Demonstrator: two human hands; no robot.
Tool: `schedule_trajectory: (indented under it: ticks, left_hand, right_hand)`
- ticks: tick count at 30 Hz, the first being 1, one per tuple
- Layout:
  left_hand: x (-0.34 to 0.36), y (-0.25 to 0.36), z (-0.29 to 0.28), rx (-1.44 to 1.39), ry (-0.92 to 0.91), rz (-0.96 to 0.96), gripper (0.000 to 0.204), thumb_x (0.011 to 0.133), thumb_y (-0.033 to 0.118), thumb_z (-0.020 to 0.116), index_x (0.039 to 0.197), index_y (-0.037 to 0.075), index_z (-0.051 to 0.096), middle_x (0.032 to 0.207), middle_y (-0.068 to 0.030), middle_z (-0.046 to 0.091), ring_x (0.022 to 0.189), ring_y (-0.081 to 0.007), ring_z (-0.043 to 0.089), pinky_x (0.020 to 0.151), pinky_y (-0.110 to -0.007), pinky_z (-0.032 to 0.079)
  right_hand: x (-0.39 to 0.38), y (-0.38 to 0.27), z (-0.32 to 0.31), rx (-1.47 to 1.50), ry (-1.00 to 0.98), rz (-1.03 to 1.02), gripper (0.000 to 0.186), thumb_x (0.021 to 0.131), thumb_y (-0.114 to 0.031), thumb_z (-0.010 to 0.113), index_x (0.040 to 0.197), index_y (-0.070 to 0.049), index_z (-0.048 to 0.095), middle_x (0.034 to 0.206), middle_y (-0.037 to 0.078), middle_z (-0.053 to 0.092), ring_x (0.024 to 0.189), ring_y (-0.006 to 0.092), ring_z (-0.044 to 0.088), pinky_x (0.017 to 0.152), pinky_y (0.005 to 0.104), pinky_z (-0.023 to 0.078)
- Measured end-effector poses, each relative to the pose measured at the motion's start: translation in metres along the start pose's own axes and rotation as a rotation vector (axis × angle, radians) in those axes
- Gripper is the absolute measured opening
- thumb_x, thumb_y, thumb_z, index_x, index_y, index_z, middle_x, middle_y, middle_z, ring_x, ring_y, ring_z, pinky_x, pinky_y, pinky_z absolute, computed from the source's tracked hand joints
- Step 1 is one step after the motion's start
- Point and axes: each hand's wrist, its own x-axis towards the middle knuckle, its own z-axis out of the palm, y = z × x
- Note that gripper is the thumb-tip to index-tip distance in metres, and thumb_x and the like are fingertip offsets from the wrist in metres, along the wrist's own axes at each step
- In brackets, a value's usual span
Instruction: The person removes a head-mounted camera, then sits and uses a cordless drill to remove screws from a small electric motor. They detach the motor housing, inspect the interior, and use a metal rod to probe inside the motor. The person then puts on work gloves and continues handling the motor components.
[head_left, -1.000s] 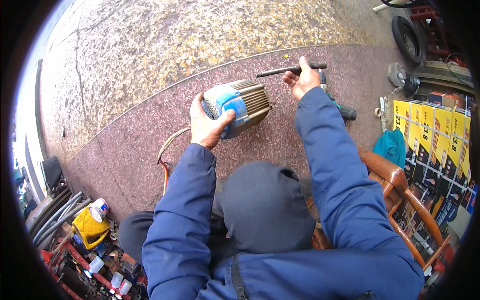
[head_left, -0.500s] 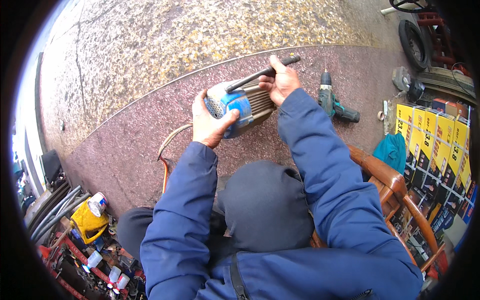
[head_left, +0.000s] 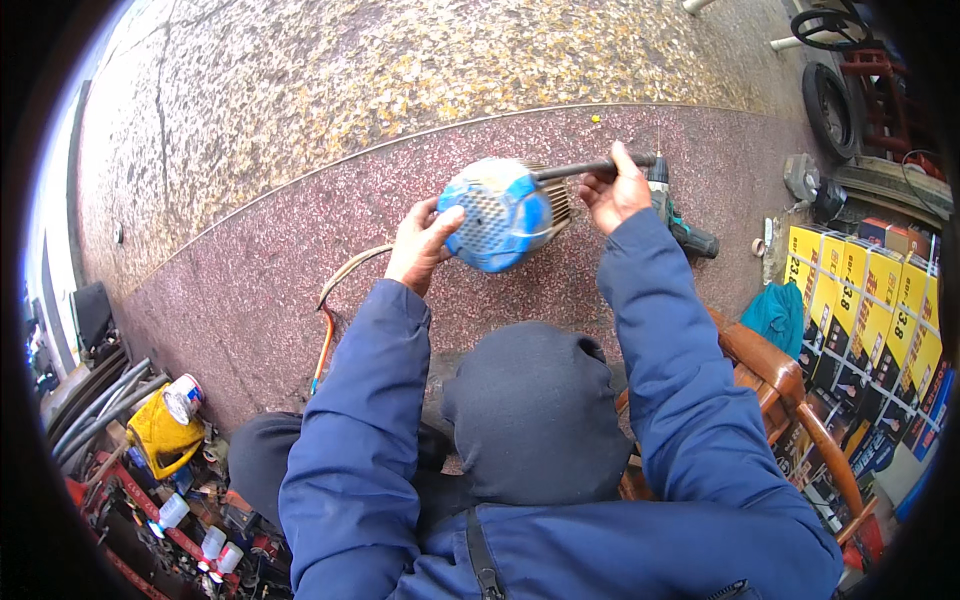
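Speckled reddish floor (head_left: 250, 330) stretches beneath a motor-like housing (head_left: 507, 215), which the person's left hand (head_left: 420, 245) clasps by its edge, seemingly to keep the round body from rolling. The right hand (head_left: 618, 195) is closed around one end of a dark rod (head_left: 575, 171), apparently so its tip sits free at the housing's top edge. Worn blue patches mark the perforated end face (head_left: 485, 228); pale brownish fins (head_left: 561, 208) run behind.

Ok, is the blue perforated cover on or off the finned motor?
On: the cover sits over one end of the finned motor.
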Motion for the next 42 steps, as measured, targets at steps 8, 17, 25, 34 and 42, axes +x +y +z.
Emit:
schedule_trajectory:
  ticks: [8,17,25,34,42]
  left_hand:
    - [0.012,-0.015,0.037,0.039,-0.084,0.008,0.059,0.083,0.025,0.070,0.127,-0.005,0.046,0.112,-0.0153,0.057,0.102,-0.0224,0.058,0.083,-0.036,0.050]
    - [0.012,-0.012,0.043,-0.004,-0.042,0.028,0.048,0.074,0.021,0.078,0.107,-0.003,0.053,0.097,-0.0106,0.058,0.085,-0.0182,0.059,0.072,-0.031,0.050]
    - [0.009,0.061,0.020,0.845,-0.129,0.308,0.043,0.061,0.017,0.078,0.093,0.000,0.055,0.073,-0.0035,0.054,0.066,-0.0120,0.051,0.060,-0.028,0.044]
    - [-0.023,0.046,-0.018,0.998,-0.160,0.429,0.057,0.053,0.027,0.078,0.103,0.006,0.060,0.107,-0.0195,0.055,0.106,-0.0339,0.053,0.094,-0.041,0.043]
    - [-0.047,-0.029,0.021,0.543,0.441,0.561,0.077,0.062,0.040,0.079,0.119,-0.002,0.052,0.115,-0.0191,0.051,0.109,-0.0305,0.052,0.094,-0.041,0.043]
  right_hand:
    - [-0.006,-0.003,-0.031,0.020,-0.097,-0.065,0.034,0.093,-0.036,0.054,0.076,-0.008,0.049,0.084,0.015,0.062,0.073,0.0265,0.062,0.066,0.0396,0.053]
    - [-0.008,-0.002,-0.027,-0.344,-0.240,-0.150,0.032,0.094,-0.032,0.055,0.079,-0.004,0.052,0.088,0.015,0.065,0.074,0.0205,0.062,0.068,0.0342,0.053]
    - [-0.053,0.040,-0.040,-0.141,-0.379,0.032,0.031,0.097,-0.034,0.047,0.088,-0.004,0.051,0.101,0.018,0.062,0.092,0.0269,0.061,0.080,0.0391,0.051]
    - [-0.069,0.049,-0.046,-0.447,-0.410,-0.054,0.032,0.092,-0.033,0.059,0.088,-0.001,0.058,0.091,0.011,0.061,0.083,0.0204,0.060,0.068,0.0336,0.054]
    - [-0.047,-0.024,0.014,-0.414,-0.353,-0.408,0.034,0.091,-0.032,0.061,0.092,0.001,0.060,0.061,0.003,0.051,0.046,0.0100,0.051,0.040,0.0255,0.047]
